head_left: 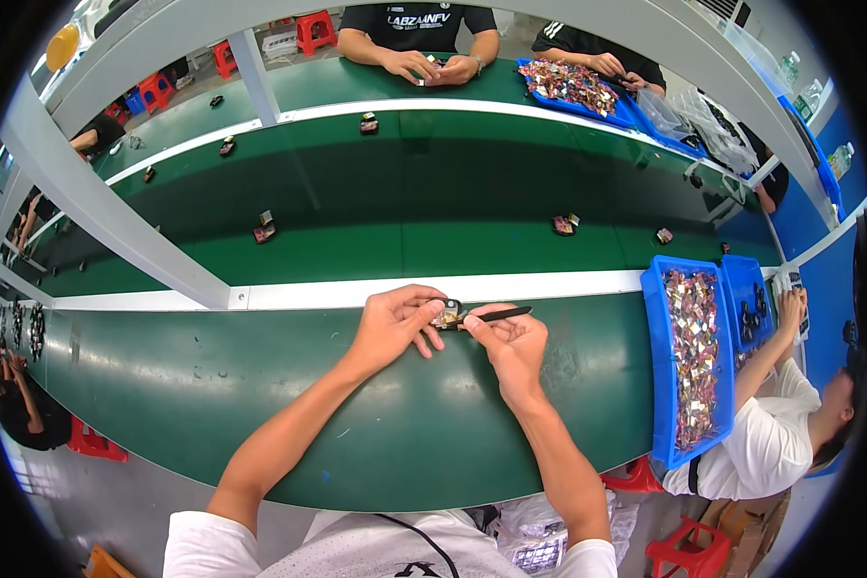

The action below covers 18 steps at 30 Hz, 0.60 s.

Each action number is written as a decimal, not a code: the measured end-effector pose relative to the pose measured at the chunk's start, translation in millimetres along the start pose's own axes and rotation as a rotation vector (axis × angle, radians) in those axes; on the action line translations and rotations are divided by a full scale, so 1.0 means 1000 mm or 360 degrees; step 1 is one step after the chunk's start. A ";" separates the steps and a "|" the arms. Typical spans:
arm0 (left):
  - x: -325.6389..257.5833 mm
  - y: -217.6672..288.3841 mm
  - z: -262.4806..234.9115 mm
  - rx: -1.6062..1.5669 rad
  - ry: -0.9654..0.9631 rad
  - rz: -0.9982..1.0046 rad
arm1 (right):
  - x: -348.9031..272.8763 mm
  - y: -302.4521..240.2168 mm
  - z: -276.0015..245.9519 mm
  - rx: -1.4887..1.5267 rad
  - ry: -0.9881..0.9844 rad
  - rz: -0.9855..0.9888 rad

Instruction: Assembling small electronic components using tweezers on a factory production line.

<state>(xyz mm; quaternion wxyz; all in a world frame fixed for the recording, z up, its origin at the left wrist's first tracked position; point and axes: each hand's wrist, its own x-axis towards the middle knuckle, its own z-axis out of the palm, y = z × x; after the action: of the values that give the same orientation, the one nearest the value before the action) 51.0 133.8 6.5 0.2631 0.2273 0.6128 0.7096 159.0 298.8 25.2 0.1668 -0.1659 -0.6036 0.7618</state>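
Bright, even overhead light. Soft glare patches on the green table (433,424), faint shadows under the hands. Centre sharp; strong fisheye bending at the rim, black corners, far edges soft and smeared.

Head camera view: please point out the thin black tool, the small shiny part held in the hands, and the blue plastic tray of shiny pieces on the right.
thin black tool (503,313), head view, middle of its shaft
small shiny part (447,315), head view, its centre
blue plastic tray (657,385), head view, left rim

I see my left hand (392,328) pinching a small part (447,315) while my right hand (512,343) holds a black tool (499,314) over the green counter (260,385).
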 end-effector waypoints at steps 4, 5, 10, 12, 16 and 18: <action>0.001 0.002 -0.004 -0.0061 -0.0072 -0.0063 | -0.001 0.011 0.000 -0.0033 -0.0021 -0.0302; 0.002 0.003 -0.004 -0.0065 -0.0069 -0.0065 | -0.002 0.012 0.000 -0.0036 -0.0023 -0.0298; 0.002 0.003 -0.006 -0.0086 -0.0072 -0.0067 | -0.007 0.012 0.005 -0.0395 0.0118 -0.0557; 0.002 0.001 -0.007 -0.0096 -0.0066 -0.0058 | -0.007 0.013 0.006 -0.0444 0.0125 -0.0628; 0.002 0.001 -0.006 -0.0095 -0.0052 -0.0046 | -0.006 0.016 0.005 -0.0511 0.0130 -0.0705; 0.002 0.001 -0.005 -0.0105 -0.0039 -0.0043 | -0.006 0.015 0.005 -0.0526 0.0137 -0.0688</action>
<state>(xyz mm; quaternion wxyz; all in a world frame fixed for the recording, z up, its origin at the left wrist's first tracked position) 46.2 131.1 7.2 0.2876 0.2188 0.5888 0.7230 161.0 288.5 12.1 0.3218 -0.0905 -0.7334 0.5919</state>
